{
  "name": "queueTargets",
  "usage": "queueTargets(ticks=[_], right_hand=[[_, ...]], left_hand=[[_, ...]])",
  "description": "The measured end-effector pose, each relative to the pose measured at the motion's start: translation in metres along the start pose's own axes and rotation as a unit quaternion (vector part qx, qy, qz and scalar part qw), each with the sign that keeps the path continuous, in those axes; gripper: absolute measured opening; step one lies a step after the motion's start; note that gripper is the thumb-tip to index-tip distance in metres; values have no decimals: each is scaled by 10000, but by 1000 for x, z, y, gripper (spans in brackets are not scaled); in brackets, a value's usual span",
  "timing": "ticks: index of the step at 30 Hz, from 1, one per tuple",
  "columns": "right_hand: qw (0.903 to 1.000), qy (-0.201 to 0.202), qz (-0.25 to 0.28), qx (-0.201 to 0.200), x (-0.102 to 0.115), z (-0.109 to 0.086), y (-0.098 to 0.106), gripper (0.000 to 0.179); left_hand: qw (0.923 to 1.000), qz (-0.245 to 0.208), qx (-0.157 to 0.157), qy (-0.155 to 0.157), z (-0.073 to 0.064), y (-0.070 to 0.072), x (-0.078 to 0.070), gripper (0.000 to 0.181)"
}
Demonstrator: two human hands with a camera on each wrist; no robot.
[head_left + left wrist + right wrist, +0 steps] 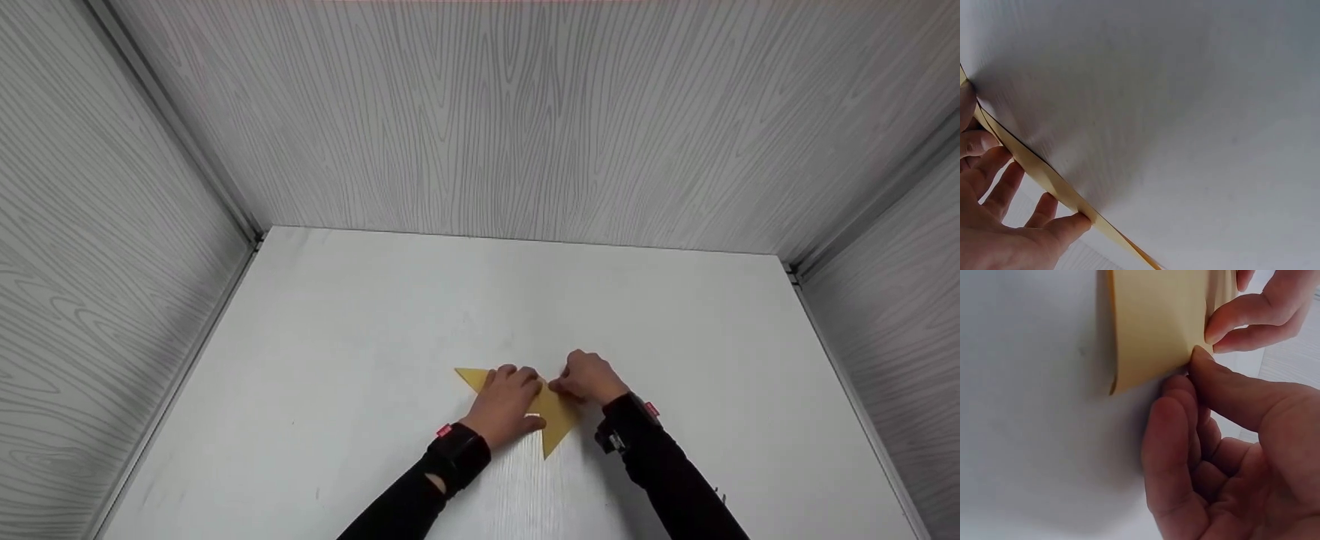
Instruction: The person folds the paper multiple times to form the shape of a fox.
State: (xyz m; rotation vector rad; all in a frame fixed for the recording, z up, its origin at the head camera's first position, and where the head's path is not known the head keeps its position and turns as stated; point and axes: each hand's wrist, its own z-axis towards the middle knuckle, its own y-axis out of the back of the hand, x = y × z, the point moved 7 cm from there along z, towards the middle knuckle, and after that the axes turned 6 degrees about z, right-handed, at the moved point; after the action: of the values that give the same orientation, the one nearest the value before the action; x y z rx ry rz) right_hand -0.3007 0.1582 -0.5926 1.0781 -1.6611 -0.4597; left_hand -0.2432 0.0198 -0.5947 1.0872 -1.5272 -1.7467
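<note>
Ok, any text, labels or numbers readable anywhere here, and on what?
None can be read.
Red tag on the left wristband: too small to tell if it carries any print.
Red tag on the right wristband: likewise too small.
Yellow paper under the left hand and right hand: plain, no print in any view.
Table and walls: only wood-grain pattern, no lettering.

Folded paper point(556, 420) on table point(337, 337), near front edge, seemingly under both hands.
</note>
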Motion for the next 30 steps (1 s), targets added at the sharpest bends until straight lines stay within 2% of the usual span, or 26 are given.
queueTargets(ticks=[5,12,21,26,30], right_hand=[[9999,-66,-42,149,-8,-11,2,36],[9999,-25,72,86,-22,-32,4,41],[9999,-51,87,46,-35,-47,5,41],[9998,-5,172,-128,-35,-46,8,28],[9973,88,481,-540,-28,-45,8,13]], left_hand=[[10000,-3,50,58,1,-2,2,49],[9999,-7,129,64,3,-6,3,52],[9997,-111,199,70,1,-1,2,49],[9996,-147,229,87,1,-1,1,49],[9996,-57,254,124,4,-1,0,49]])
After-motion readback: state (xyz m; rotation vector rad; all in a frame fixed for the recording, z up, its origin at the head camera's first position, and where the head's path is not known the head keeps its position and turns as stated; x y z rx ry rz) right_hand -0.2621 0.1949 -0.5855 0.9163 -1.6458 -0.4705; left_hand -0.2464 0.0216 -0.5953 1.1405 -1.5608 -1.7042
